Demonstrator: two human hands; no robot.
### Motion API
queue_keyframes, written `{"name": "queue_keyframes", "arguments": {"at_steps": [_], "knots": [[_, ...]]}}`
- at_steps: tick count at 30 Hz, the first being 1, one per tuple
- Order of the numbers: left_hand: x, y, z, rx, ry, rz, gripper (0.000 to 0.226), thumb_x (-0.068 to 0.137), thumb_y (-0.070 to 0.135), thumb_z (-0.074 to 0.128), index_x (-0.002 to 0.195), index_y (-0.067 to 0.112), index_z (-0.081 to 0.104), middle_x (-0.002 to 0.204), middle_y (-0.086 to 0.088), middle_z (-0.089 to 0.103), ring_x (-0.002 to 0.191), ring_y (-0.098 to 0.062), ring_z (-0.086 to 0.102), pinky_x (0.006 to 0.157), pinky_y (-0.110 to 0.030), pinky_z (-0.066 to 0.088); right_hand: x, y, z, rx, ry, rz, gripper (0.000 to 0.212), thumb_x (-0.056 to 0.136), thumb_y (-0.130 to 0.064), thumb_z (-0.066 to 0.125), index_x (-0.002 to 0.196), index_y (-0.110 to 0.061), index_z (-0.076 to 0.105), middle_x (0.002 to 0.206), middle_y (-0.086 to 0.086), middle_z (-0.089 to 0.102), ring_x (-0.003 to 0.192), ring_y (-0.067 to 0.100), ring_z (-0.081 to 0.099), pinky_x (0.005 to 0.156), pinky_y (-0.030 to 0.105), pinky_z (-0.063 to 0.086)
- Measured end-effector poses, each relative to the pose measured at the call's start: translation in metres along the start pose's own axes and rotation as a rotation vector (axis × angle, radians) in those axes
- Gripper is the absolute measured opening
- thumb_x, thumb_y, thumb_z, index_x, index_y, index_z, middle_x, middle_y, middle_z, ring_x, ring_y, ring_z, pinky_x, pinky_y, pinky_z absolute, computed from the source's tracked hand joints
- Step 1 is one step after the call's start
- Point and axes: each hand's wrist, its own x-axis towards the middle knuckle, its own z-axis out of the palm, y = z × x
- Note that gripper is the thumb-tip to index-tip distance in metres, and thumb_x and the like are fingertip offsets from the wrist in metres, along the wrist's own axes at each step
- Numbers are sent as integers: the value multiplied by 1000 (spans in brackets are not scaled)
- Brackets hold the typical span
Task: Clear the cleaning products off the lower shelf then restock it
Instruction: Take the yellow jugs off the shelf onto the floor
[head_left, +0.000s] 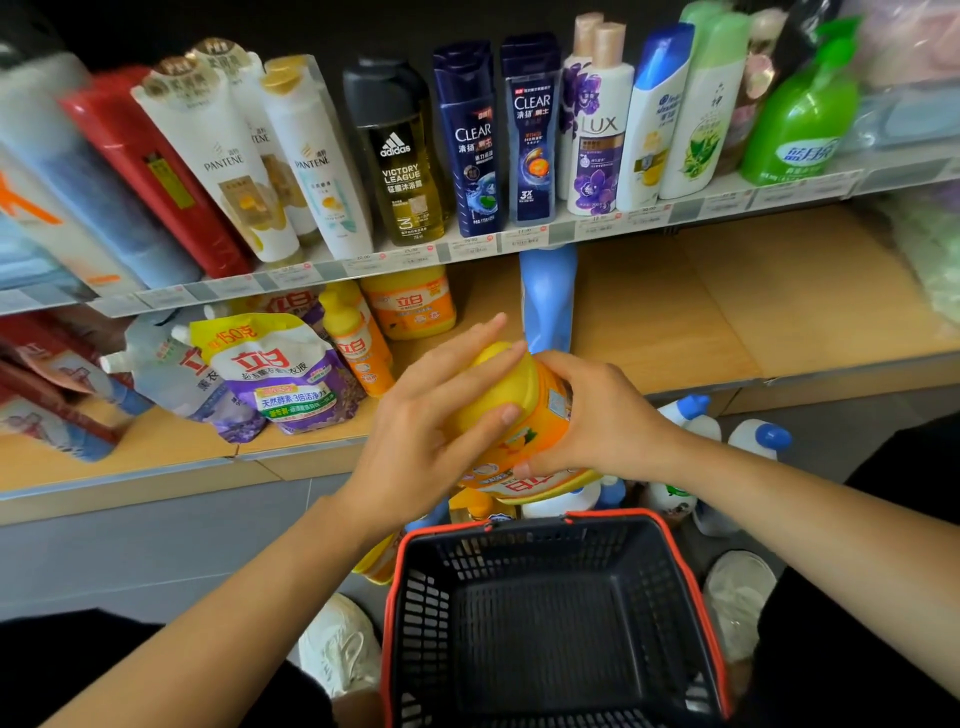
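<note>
Left grip (436, 415) lies over the yellow cap of an orange detergent bottle (540, 410), fingers across the top, thumb pressed to its side. Right grip (592, 415) curls round the body, holding the bottle tilted above the black basket (545, 613), just near of the lower shelf (675, 322). On that shelf, from the left, are a purple pouch (291, 379) printed "立白" and "150克", a slim orange bottle (358, 348), a far orange jug (415, 306) also marked 立白, and a blue bottle (548, 296). Above, labels read PANTENE (223, 161), adidas VICTORY LEAGUE (402, 156), CLEAR (470, 140) and LUX (597, 135).
</note>
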Motion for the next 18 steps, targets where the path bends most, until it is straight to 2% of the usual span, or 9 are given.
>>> {"name": "queue_keyframes", "arguments": {"at_steps": [2, 5, 8, 12, 15, 18], "knots": [[-2, -3, 1, 40, 22, 72, 45, 99, 21, 64, 141, 10, 56, 156, -8, 45, 147, -23, 39, 115, -45, 40, 0, 1, 1, 0, 18, 20, 82, 49, -34, 101, 120, -33, 60, 101, -17, 72, 93, -2, 69, 76, 20, 58], [-9, -10, 2, 118, 97, 212, 33, 93, 5, 70, 126, 4, 68, 144, -16, 56, 139, -29, 50, 109, -46, 46, 0, 4, 0, 33, 59, 62, 79, 49, -30, 102, 118, -27, 63, 100, -13, 73, 91, -1, 69, 74, 18, 56], [-14, -14, 2, 115, 203, 241, 30, 89, 3, 76, 119, 2, 72, 133, -14, 64, 128, -25, 61, 100, -44, 54, -1, 5, -2, 70, 78, 75, 81, 49, -29, 102, 121, -24, 63, 102, -11, 74, 92, 0, 70, 76, 18, 57], [-14, -20, -3, 115, 269, 166, 34, 90, 11, 77, 122, 2, 70, 128, -9, 68, 121, -19, 65, 96, -42, 55, -1, 5, -4, 133, 90, 79, 79, 50, -27, 101, 119, -25, 64, 104, -11, 75, 94, 1, 71, 77, 19, 57], [-15, -24, -4, 136, 227, 60, 40, 96, 24, 69, 131, 7, 65, 136, -7, 64, 128, -18, 59, 101, -44, 52, -2, 4, -6, 194, 97, 96, 74, 50, -28, 100, 114, -31, 63, 104, -12, 75, 94, 3, 71, 77, 21, 58], [-16, -27, -4, 124, 192, -100, 46, 100, 40, 57, 141, 18, 58, 146, 2, 56, 136, -11, 50, 107, -43, 47, -3, 2, -6, 230, 104, 96, 75, 48, -33, 98, 114, -33, 62, 106, -12, 74, 95, 4, 71, 78, 23, 60]]}}
